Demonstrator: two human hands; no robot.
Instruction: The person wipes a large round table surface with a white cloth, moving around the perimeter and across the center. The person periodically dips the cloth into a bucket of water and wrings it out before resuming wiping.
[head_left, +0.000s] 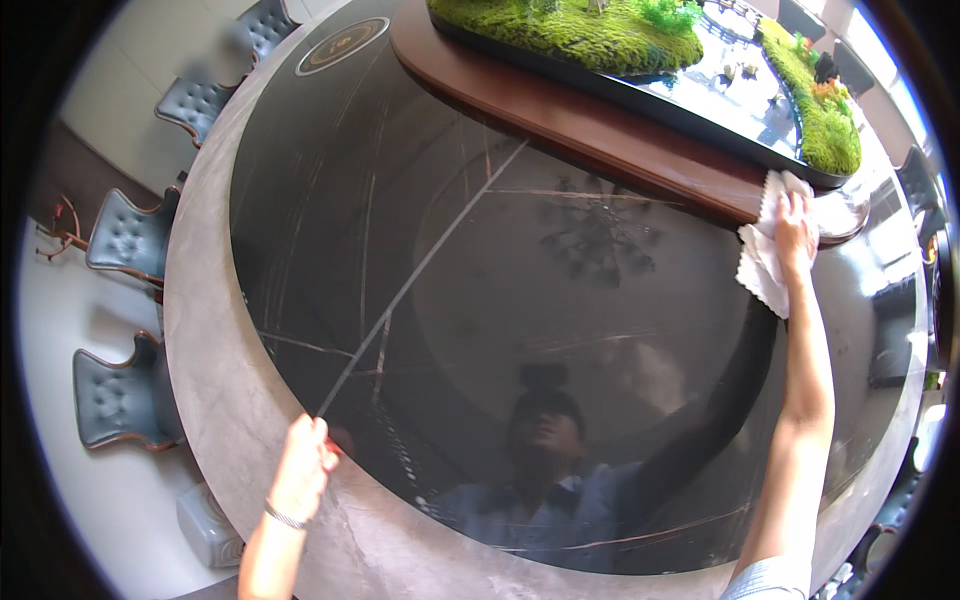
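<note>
At the right, my right hand (796, 232) presses a white cloth (761, 259) with scalloped edges against the rounded end of a reddish-brown wooden base (637, 154). On that base stands a black-rimmed tray (750, 146) with a miniature moss landscape (570, 37). My left hand (300, 461) is low at the left, over the pale rim (217, 315) of the round table. Its fingers are curled around a small red object (332, 447), mostly hidden by the hand. A glossy black tabletop (480, 315) with thin veins lies between both hands.
Small droplets (405, 461) dot the black surface near its front left edge. A round inlaid emblem (343, 46) sits at the far left. Tufted blue-grey chairs (112, 397) surround the table. A pale ceramic stool (210, 525) stands on the floor at lower left.
</note>
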